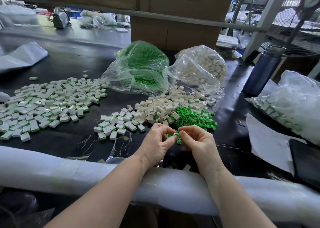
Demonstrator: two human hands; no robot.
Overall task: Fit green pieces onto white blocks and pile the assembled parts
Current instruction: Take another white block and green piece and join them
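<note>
Both hands are held together just above the near edge of the black table (72, 63). A green piece (176, 134) is pinched between the left hand (158, 142) and right hand (197, 141), fingers curled. Whether a white block is held cannot be told. Loose white blocks (155, 109) lie just beyond the hands, the left hand being nearer. The assembled parts (52, 99) are piled far left.

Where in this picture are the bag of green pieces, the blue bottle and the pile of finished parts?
bag of green pieces (138, 66): head view, on the clear plastic front.
blue bottle (263, 72): head view, mid-body.
pile of finished parts (52, 103): head view, middle of the heap.
</note>
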